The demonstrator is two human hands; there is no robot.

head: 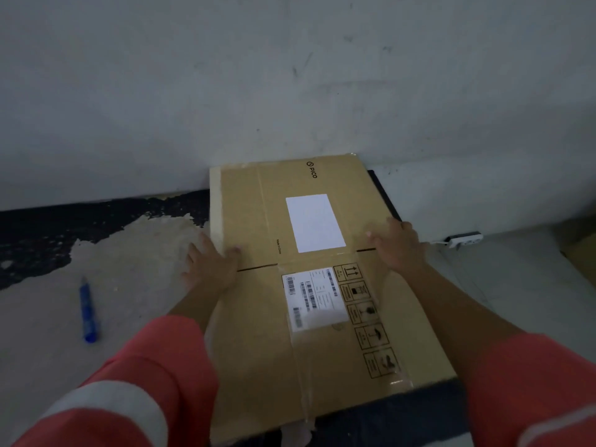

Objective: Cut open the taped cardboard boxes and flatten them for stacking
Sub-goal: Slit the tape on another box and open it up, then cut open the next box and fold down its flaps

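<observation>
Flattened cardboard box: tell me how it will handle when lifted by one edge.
The flattened cardboard box lies thin and wide, so it is probably light. The crease running between the left hand and right hand suggests it may fold there when lifted.

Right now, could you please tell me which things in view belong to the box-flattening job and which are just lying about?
Belongs to the job:
- flattened cardboard box, with the left hand and right hand resting on it
- blue tool on the floor, probably the cutter

Just lying about:
- white power strip by the wall
</observation>
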